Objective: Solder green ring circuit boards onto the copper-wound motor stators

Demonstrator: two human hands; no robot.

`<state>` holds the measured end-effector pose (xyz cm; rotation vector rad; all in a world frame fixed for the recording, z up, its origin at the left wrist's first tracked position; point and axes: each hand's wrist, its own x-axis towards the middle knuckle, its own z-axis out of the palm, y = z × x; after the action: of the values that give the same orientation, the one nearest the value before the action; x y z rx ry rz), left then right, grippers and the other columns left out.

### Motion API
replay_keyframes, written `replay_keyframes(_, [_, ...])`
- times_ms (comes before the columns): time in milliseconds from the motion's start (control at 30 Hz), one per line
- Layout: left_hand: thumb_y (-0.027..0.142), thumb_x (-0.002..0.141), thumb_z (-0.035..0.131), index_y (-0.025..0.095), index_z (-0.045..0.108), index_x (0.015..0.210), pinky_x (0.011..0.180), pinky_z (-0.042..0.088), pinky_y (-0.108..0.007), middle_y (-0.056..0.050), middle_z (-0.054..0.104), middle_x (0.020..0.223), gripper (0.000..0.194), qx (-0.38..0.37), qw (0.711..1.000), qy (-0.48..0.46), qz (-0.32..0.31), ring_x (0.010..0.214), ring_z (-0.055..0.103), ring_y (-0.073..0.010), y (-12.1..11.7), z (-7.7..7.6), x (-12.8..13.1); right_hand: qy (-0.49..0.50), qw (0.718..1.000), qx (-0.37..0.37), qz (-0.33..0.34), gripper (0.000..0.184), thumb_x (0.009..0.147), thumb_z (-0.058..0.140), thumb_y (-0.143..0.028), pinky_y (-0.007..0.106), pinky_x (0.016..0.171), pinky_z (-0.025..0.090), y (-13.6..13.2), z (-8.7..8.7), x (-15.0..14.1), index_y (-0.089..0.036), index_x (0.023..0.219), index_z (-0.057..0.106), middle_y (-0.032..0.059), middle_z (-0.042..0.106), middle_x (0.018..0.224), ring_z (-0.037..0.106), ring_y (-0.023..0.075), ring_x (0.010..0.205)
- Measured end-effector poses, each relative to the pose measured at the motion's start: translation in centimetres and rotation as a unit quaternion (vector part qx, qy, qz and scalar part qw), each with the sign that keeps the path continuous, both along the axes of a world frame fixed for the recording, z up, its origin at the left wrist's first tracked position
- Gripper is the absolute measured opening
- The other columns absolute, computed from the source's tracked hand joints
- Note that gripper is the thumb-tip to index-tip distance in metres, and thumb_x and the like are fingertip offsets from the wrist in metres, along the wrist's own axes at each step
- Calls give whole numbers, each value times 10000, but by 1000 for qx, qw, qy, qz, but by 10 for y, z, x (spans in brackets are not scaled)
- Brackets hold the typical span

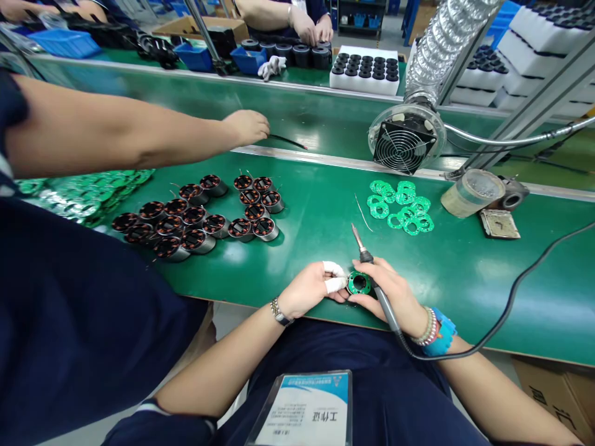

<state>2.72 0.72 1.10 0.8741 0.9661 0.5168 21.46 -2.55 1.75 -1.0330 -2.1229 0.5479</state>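
Near the front edge of the green bench, my left hand (312, 285), with white tape on two fingers, is closed on the left side of a small round motor part topped by a green ring-shaped circuit board (359, 283). My right hand (395, 291) touches the part's right side while also gripping a soldering iron (382, 303). The iron's tip points up and away, apart from the board. Most of the part's body is hidden by my fingers. Loose green ring boards (404, 204) lie ahead to the right, beside a thin piece of solder wire (363, 214).
Copper-wound motor parts (181, 217) stand in groups at left, near piled green board panels (88, 192). A co-worker's arm (139, 133) reaches across from the left. A fan on a foil duct (403, 145) hangs ahead; a cup (471, 192) and soldering sponge (499, 224) sit right.
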Motion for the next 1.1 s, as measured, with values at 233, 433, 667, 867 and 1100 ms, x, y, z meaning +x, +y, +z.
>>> replay_keyframes(233, [309, 601, 762, 95, 597, 706, 597, 529, -244, -42, 658, 603, 290, -21, 999, -7, -23, 560, 636, -122, 5, -2, -3, 53, 998, 20, -26, 253, 847, 548, -109, 272, 606, 490, -17, 19, 14, -180, 1088, 583, 47, 634, 779, 571, 143, 667])
replay_keyframes(433, [295, 608, 758, 98, 604, 696, 606, 526, -247, -43, 660, 610, 265, -10, 999, 0, -38, 559, 638, -124, 8, 0, -4, 109, 992, -31, -50, 244, 801, 572, -88, 299, 617, 482, -30, 30, 27, -178, 1016, 643, 46, 643, 760, 585, 154, 672])
replay_keyframes(667, [275, 637, 732, 101, 612, 709, 624, 521, -246, -44, 666, 622, 224, -1, 998, 19, -55, 573, 644, -124, 10, 3, -5, 128, 987, -80, -58, 189, 803, 568, -112, 297, 589, 472, -31, 25, 30, -186, 944, 669, 38, 651, 724, 593, 153, 635])
replay_keyframes(867, [245, 645, 714, 96, 609, 703, 621, 516, -238, -45, 665, 612, 191, -1, 998, 33, -62, 573, 643, -123, 11, 7, -4, 123, 985, -103, -68, 160, 811, 569, -144, 297, 609, 482, -31, 25, 30, -187, 922, 676, 37, 660, 725, 612, 159, 660])
replay_keyframes(1100, [238, 656, 707, 100, 614, 704, 616, 516, -244, -49, 666, 615, 173, 4, 997, 39, -60, 569, 642, -127, 12, 6, -3, 117, 984, -114, -66, 150, 819, 566, -158, 296, 615, 488, -29, 27, 30, -188, 917, 675, 43, 666, 746, 619, 162, 677])
